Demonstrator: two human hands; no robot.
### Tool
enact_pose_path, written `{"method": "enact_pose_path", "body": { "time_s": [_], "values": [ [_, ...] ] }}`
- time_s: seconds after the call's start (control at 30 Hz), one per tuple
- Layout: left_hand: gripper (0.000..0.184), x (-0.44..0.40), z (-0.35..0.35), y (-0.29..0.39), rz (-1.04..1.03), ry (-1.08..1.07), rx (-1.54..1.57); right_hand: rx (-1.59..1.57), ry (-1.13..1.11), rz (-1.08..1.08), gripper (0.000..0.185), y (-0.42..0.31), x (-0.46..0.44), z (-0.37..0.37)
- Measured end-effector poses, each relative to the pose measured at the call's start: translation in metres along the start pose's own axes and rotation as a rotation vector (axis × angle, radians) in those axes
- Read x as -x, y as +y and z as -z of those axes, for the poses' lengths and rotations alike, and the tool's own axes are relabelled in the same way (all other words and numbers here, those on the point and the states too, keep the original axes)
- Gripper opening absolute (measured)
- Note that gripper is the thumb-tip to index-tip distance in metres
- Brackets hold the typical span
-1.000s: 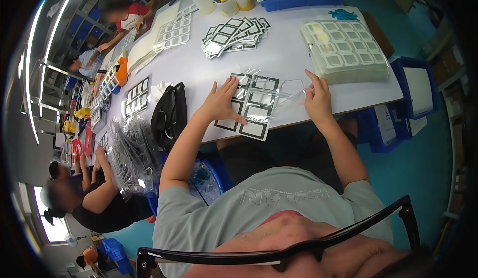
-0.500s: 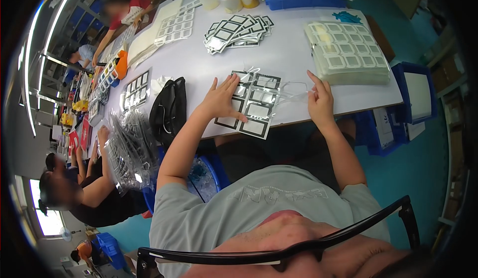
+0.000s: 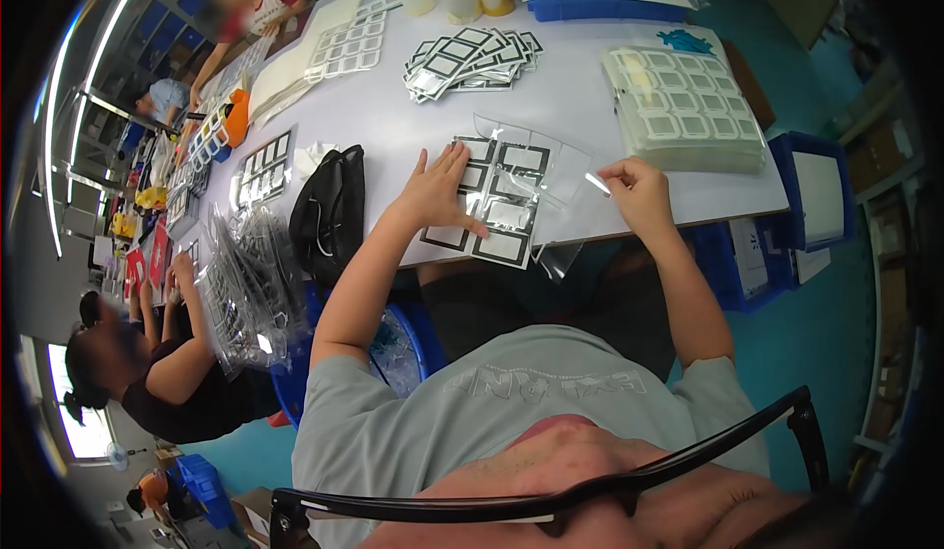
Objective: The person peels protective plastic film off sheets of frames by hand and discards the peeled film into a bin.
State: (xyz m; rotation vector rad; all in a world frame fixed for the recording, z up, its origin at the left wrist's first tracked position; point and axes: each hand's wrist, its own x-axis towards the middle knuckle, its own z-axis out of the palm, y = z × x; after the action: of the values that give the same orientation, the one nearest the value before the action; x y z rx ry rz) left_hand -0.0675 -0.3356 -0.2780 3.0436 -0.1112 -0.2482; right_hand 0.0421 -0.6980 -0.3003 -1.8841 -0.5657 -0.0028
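Note:
My left hand (image 3: 433, 191) lies flat with fingers spread on a sheet of black-bordered frames (image 3: 506, 205) near the table edge. Clear film (image 3: 560, 168) lies over the sheet's right part and extends beyond it. To the right, my right hand (image 3: 641, 195) is closed, its thumb and fingers pinching a small shiny strip (image 3: 598, 184). A piece of clear plastic (image 3: 560, 259) hangs at the table edge below the sheet.
Beyond the sheet lies a pile of framed cards (image 3: 472, 62). At right are stacked clear sheets (image 3: 688, 107) and blue bins (image 3: 811, 190). A black pouch (image 3: 329, 210) and plastic-wrapped bundles (image 3: 246, 284) lie left. Co-workers (image 3: 177, 372) sit at the far left.
My right hand has closed from a looser pose and now pinches the strip. The clear film has spread out, and plastic now hangs at the table edge. My left hand stays on the sheet.

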Motion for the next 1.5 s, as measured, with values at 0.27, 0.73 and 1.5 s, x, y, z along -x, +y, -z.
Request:
{"method": "enact_pose_path", "body": {
  "time_s": [0.27,0.73,1.5],
  "values": [
    [0.173,-0.001,0.004,0.003,0.053,-0.014,-0.021,0.143,0.07,-0.027,0.024,0.017,0.029,0.005],
    [0.165,0.0,0.009,0.002,-0.156,0.161,0.102,0.581,0.309,0.293,0.023,0.01,0.032,-0.015],
    [0.106,-0.053,0.017,0.023,-0.123,0.077,0.358,0.525,0.348,0.273,0.022,0.003,0.034,-0.017]
  ]
}}
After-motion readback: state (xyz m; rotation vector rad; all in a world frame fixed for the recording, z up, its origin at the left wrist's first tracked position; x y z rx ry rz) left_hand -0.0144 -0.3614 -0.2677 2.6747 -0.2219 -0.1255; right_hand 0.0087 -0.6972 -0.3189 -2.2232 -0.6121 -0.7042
